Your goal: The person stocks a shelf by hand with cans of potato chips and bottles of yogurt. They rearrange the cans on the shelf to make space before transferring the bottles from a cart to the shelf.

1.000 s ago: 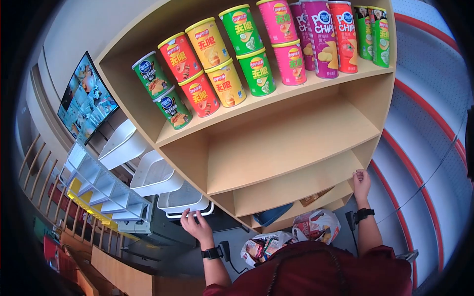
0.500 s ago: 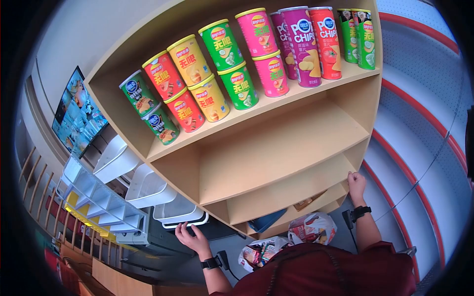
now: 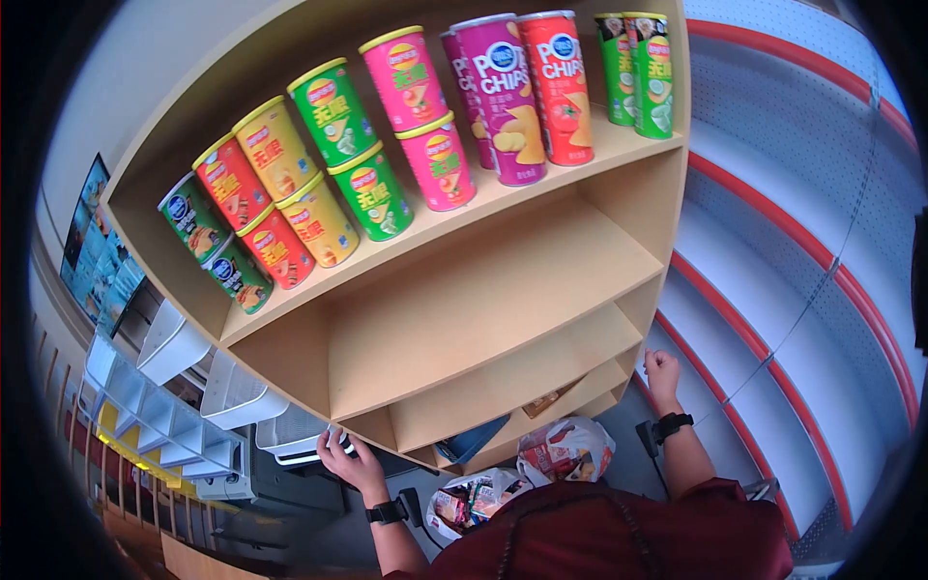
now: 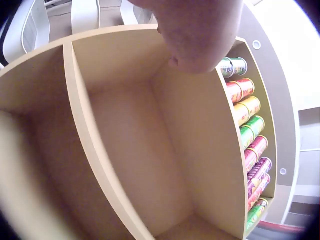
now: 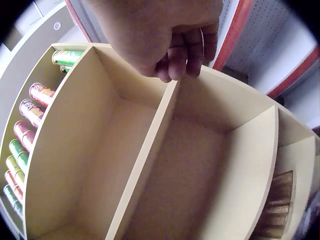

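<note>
The cans are upright on the top shelf [image 3: 541, 201]; from left to right run stacked pairs of dark green cans [image 3: 198, 224], red cans [image 3: 230, 184], yellow cans [image 3: 274, 153], green cans [image 3: 332, 114] and pink cans [image 3: 406, 82]; then come tall purple cans [image 3: 503, 106], a tall red can [image 3: 559, 92] and, after a gap, tall green cans [image 3: 652, 82] near the right side wall.

As far as the pictures show, that row is what is done, and it looks orderly; packets [image 3: 481, 498] lie in a white bag [image 3: 447, 522] below the case, with a second bag [image 3: 596, 447] beside it; they are off the shelves, and whether anything is left to do with them I cannot tell.

The left hand [image 3: 353, 469] is near the case's lower left side, its grip loosely spread, pinching nothing; the right hand [image 3: 663, 377] is by the right side, fingers loosely curled with nothing in the grip; whether either hand touches the wood I cannot tell. Neither hand is at a can or a packet.

Low in the case lie a blue thing [image 3: 474, 442] and a brown thing [image 3: 544, 403]; white baskets [image 3: 232, 394] are to the left.
</note>
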A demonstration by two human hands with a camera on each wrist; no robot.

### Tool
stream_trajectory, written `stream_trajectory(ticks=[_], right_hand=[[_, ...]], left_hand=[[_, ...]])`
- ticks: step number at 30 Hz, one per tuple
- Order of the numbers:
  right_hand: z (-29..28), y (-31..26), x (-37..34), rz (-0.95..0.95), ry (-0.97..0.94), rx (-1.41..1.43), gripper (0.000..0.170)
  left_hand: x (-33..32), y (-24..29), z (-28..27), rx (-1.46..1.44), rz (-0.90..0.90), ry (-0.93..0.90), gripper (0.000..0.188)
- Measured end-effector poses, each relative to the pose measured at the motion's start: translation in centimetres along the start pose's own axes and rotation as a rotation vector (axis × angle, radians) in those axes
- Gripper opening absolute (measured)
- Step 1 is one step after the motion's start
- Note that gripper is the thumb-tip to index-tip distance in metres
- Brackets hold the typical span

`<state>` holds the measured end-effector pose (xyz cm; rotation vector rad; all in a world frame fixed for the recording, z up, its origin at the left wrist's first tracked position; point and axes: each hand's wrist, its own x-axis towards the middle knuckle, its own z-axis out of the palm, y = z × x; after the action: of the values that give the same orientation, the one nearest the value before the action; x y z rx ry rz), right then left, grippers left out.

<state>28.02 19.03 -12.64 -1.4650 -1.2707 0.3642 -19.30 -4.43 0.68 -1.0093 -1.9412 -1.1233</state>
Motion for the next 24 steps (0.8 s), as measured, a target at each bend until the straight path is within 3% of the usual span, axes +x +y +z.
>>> stream_trajectory(ticks=[7, 12, 14, 16, 20, 22, 24], right_hand=[[-5.0, 0.4, -2.6, 0.076, 0.052, -0.111, 0.039], [-5.7, 3.1, -8.3, 0.169, 0.072, -0.220, 0.037], [-6.6, 0.8, -12.1, 0.253, 0.074, -0.285, 0.027], [-6.2, 2.1, -16.4, 0.309, 0.178, -0.183, 0.021], [-7.7, 4.2, -24.9, 0.521, 0.054, -0.290, 0.016], [-8.4, 4.9, -27.8, 0.505, 0.015, -0.388, 0.016], [-8.8, 6.0, -30.8, 0.518, -0.050, -0.415, 0.017]], left_hand=[[0.3, 1.9, 1.5, -0.156, 0.079, -0.064, 0.022], [-0.1, -1.4, 0.7, -0.221, 0.141, -0.114, 0.022], [-0.9, -3.8, 0.0, -0.203, 0.195, -0.200, 0.021], [-2.0, -6.7, -0.9, -0.195, 0.211, -0.340, 0.020], [-5.2, -11.2, -2.9, -0.126, 0.229, -0.466, 0.016], [-7.1, -12.2, -3.6, -0.159, 0.160, -0.559, 0.014], [-9.0, -12.6, -3.7, -0.146, 0.200, -0.645, 0.013]])
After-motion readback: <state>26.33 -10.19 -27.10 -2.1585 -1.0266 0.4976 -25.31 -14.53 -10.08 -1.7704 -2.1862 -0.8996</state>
